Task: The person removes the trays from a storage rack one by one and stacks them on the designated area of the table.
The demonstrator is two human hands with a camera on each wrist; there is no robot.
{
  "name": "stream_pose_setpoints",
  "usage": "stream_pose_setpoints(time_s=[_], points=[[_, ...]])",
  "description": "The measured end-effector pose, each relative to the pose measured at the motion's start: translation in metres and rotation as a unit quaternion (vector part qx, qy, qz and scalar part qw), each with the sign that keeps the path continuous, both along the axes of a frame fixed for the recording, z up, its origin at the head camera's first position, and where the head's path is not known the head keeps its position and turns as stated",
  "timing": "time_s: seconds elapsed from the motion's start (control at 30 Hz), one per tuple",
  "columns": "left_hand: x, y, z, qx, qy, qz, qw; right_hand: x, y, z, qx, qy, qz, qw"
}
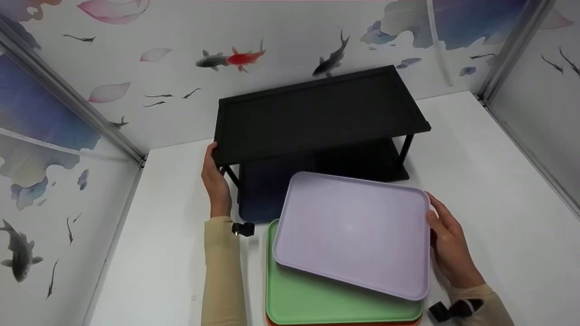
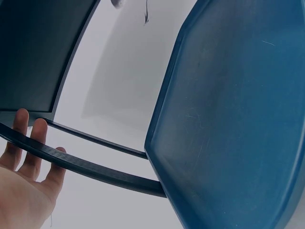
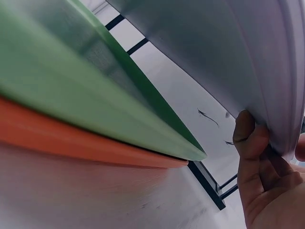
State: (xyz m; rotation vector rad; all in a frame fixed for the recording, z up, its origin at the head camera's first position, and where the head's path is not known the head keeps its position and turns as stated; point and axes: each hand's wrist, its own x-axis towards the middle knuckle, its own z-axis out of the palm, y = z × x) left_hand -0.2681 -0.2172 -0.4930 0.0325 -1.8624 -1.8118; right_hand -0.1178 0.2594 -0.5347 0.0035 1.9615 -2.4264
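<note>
My right hand (image 1: 453, 249) pinches the right edge of a lavender tray (image 1: 353, 231), with the thumb on top and fingers under the rim. Tilted, the tray overlaps a green tray (image 1: 312, 301); in the right wrist view a gap shows between them. An orange tray (image 3: 95, 145) lies beneath the green one. At the left end of a black two-tier rack (image 1: 312, 117), my left hand (image 1: 216, 188) rests against the side, its fingers (image 2: 32, 160) extended behind a leg bar. On the rack's lower level sits a dark blue tray (image 1: 260, 199), its front part sticking out.
The rack stands on a white table (image 1: 167, 235), close to the back wall (image 1: 281, 27) with printed fish and petals. Side walls rise at left and right, with metal frame strips (image 1: 77, 86) along the corners.
</note>
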Motion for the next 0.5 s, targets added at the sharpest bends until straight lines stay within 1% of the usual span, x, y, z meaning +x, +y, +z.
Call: stream_pose_setpoints(time_s=[0.1, 0.33, 0.5], points=[[0.0, 0.0, 0.0003, 0.003, 0.001, -0.003, 1.0, 0.0002, -0.0004, 0.0002, 0.004, -0.001, 0.005, 1.0], [-0.0005, -0.0012, 0.0005, 0.006, -0.012, 0.002, 0.9999, 0.0004, -0.0018, 0.0011, 0.018, -0.004, 0.008, 1.0], [-0.0003, -0.001, 0.0009, 0.008, -0.014, 0.0, 0.9999, 0.0007, -0.0024, 0.0014, 0.022, -0.007, 0.011, 1.0]])
